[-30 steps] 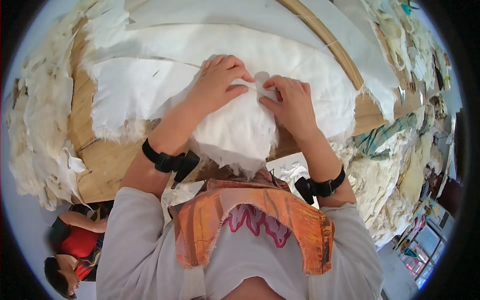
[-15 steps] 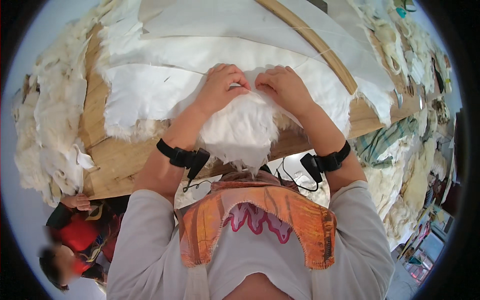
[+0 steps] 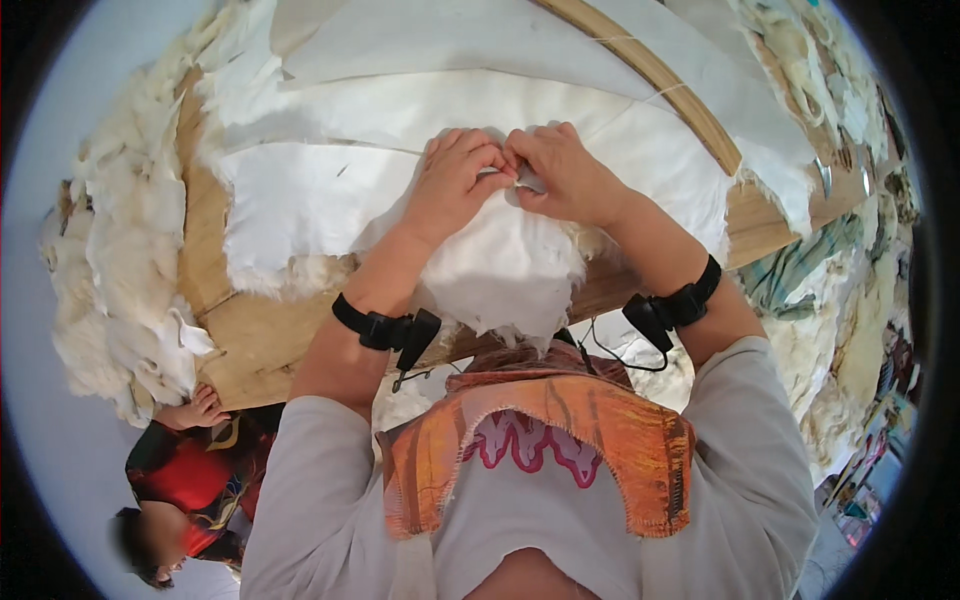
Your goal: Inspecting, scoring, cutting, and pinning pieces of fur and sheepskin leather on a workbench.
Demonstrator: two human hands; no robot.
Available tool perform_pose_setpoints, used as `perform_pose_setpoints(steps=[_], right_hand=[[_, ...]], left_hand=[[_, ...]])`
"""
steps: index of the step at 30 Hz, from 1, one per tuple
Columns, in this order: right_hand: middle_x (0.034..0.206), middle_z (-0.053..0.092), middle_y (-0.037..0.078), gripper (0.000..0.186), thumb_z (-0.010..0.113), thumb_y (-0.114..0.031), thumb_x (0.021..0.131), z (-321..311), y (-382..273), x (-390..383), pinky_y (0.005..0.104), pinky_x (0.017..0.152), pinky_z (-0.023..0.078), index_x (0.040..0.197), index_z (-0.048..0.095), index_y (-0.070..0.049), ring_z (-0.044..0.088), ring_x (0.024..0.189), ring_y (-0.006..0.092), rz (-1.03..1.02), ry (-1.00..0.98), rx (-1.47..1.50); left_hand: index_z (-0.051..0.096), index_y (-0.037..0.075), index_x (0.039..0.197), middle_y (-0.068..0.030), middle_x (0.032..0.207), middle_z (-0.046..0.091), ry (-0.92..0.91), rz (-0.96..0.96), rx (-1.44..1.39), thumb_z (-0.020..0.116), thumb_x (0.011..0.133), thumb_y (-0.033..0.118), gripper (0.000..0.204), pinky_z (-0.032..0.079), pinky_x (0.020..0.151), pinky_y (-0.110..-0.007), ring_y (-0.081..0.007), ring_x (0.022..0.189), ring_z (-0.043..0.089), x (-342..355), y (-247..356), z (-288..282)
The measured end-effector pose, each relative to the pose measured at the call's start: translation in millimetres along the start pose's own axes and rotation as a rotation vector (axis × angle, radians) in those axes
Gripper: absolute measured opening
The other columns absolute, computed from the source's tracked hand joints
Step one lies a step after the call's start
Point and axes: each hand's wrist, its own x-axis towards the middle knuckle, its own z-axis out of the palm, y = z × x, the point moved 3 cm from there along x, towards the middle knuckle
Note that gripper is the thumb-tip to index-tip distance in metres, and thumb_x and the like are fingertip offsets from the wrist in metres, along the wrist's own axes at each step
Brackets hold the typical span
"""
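Both bare hands meet near the middle of the tabletop, their fingertips touching or almost touching. The left hand pinches the upper edge of a white fur piece between its thumb and bent fingers. The right hand has its thumb and forefinger curled toward the same spot, with a small gap between them farther back; whether it grips the fur, or something tiny, I cannot tell.

The white fur piece lies below the hands, its shaggy lower end hanging past the near edge of the tabletop toward the person's waist. A larger white hide spreads flat on the tabletop to the left, with fluffy hair along its lower border. Beyond the hands lies a smooth pale sheet, and a curved wooden strip slants across the upper right.

Cream fur is heaped along the left end of the tabletop. On the right, a green checked cloth lies beside more pale fur. The person wears a black strap on each forearm and an orange apron. At lower left, a co-worker's hand rests at the tabletop's edge.
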Motion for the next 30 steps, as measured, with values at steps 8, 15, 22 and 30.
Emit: perform_pose_setpoints(steps=[8, 15, 22, 30], right_hand=[[0.090, 0.055, 0.004, 0.016, 0.066, -0.015, 0.090, -4.7, -37.2, -8.7, 0.0388, 0.079, 0.045, 0.105, 0.059, -0.017, 0.059, 0.090, 0.0249, -0.312, 0.140, -0.451], [0.109, 0.069, 0.010, 0.016, 0.049, -0.017, 0.107, -88.0, -76.6, -32.3, 0.0361, 0.082, 0.057, 0.115, 0.057, -0.006, 0.072, 0.088, 0.0245, 0.116, 0.367, 1.051], [0.103, 0.070, 0.010, 0.018, 0.060, -0.020, 0.097, -266.0, 5.6, -167.3, 0.0404, 0.080, 0.054, 0.110, 0.065, -0.008, 0.069, 0.087, 0.0279, 0.551, 0.805, 0.008], [0.097, 0.071, 0.009, 0.022, 0.073, -0.024, 0.086, -40.5, -29.6, -46.8, 0.0453, 0.077, 0.050, 0.103, 0.074, -0.011, 0.065, 0.086, 0.0318, -0.036, 0.138, -0.316]], left_hand=[[0.067, 0.013, 0.099, -0.0014, 0.105, 0.062, 0.042, 0.013, 0.075, 0.068, 0.082, 0.012, 0.017, 0.037, 0.099, -0.041, -0.0257, 0.111, 0.054, -1.9, -6.6, 7.9], [0.073, 0.018, 0.104, -0.0002, 0.110, 0.063, 0.035, 0.114, 0.000, 0.070, 0.085, 0.023, 0.019, 0.036, 0.101, -0.043, -0.0255, 0.114, 0.055, -0.8, -10.3, 10.3], [0.075, 0.020, 0.104, 0.0002, 0.111, 0.061, -0.034, 0.040, -0.024, 0.073, 0.087, 0.025, 0.017, 0.033, 0.105, -0.041, -0.0239, 0.118, 0.052, -4.3, 0.1, -2.0], [0.076, 0.022, 0.099, 0.0029, 0.108, 0.061, -0.021, 0.032, -0.020, 0.073, 0.086, 0.026, 0.014, 0.033, 0.105, -0.040, -0.0220, 0.116, 0.052, -3.3, 0.1, -1.2]])
